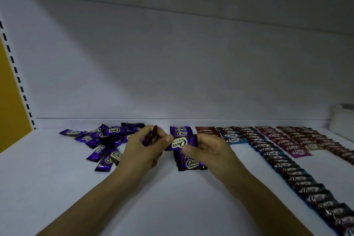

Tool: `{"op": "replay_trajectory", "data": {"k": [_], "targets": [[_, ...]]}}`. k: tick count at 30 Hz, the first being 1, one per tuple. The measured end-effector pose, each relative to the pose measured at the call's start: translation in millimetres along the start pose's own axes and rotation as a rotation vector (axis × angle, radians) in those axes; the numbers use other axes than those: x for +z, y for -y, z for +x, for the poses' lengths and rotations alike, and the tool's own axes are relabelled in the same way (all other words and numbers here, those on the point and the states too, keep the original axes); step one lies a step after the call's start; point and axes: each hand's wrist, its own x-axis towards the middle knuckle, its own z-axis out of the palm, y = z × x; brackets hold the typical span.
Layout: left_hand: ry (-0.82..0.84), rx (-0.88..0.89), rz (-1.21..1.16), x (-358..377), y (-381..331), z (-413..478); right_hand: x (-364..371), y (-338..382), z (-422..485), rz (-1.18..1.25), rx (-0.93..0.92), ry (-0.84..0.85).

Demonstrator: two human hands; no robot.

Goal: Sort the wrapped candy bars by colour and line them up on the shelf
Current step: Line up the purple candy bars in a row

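Head view: right hand (204, 149) pinches a purple bar (181, 142) by its end, thumb against fingers, above the purple row (191, 163) on the shelf (172, 197). Left hand (144, 146) curls round spare bars (152, 136). Judged light, slick-wrapped; crimped ends offer the surest hold.

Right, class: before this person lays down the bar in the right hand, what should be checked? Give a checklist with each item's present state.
1. Right hand grips the purple bar securely: ok, pinched between thumb and fingers.
2. Bar's colour matches the purple row beneath it: ok.
3. Free shelf in front of that row: ok.
4. Left hand out of the row's way: ok; it holds a dark wrapper to the side. Whether it holds more than one: cannot tell.
5. Loose purple pile sorted: not ok, jumbled.
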Motion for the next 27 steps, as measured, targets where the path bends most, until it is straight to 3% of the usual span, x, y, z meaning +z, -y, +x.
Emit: {"op": "replay_trajectory", "data": {"k": [3,7,10,13,16,19,21,27], "targets": [[0.083,0.052,0.049,5.7,1.4,-2.9,-3.1,-2.1,0.5,0.068,0.025,-0.097],[0.192,0.119,0.16,14.1,7.7,-10.3,-3.9,-5.2,0.2,0.041,0.013,-0.072],[0.152,0.132,0.118,12.9,6.2,-9.7,-4.0,-2.2,0.1,-0.043,-0.091,-0.113],[0.117,0.121,0.117,9.3,4.5,-5.8,-2.9,-0.9,0.8,-0.169,-0.177,-0.052],[0.114,0.111,0.149,6.4,6.0,-4.2,-3.5,-2.2,1.1,-0.083,-0.086,-0.001],[0.1,0.097,0.154,5.9,6.4,-4.1,-11.9,1.9,1.7,-0.069,-0.049,-0.052],[0.063,0.056,0.157,5.0,8.1,-3.0,-20.7,2.9,2.0,-0.138,-0.064,-0.086],[-0.065,-0.093,0.186,-4.7,14.0,5.4,-27.9,-11.4,-0.3,-0.601,0.038,0.07]]}}
